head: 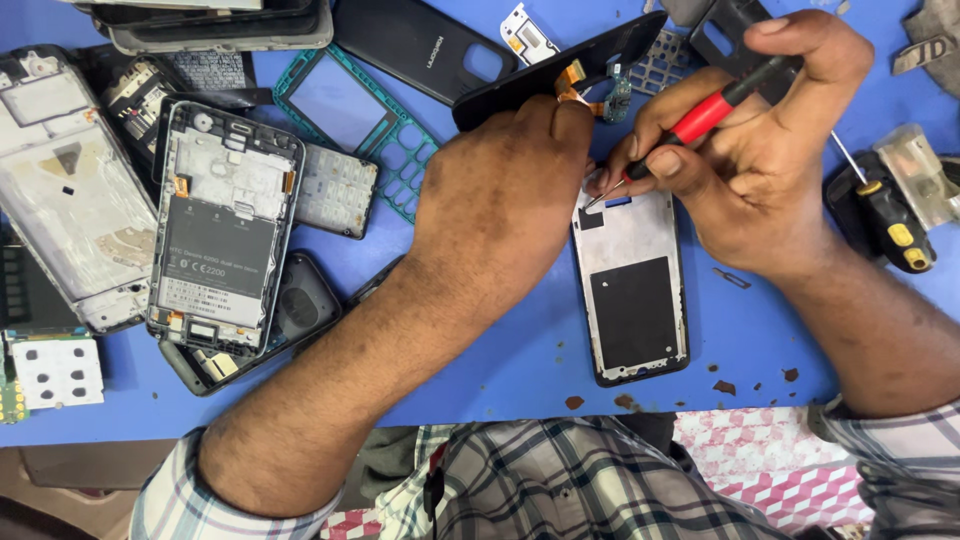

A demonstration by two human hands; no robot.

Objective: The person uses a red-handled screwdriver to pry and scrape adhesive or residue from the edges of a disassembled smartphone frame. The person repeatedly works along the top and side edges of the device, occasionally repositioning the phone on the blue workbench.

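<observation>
right hand (750, 170) pinches red-handled screwdriver (700, 118), tip at top-left corner of phone frame (632, 285). left hand (500, 200) closed down on that frame's upper edge, lifting a black panel (560, 65) with an orange flex strip. frame lies on blue table (500, 370), just right of left wrist: grey plate, black rectangle, dark rim. judgement: keep tip upright, press lightly, steady the frame. gutted phone (222, 230) well left of frame.
</observation>
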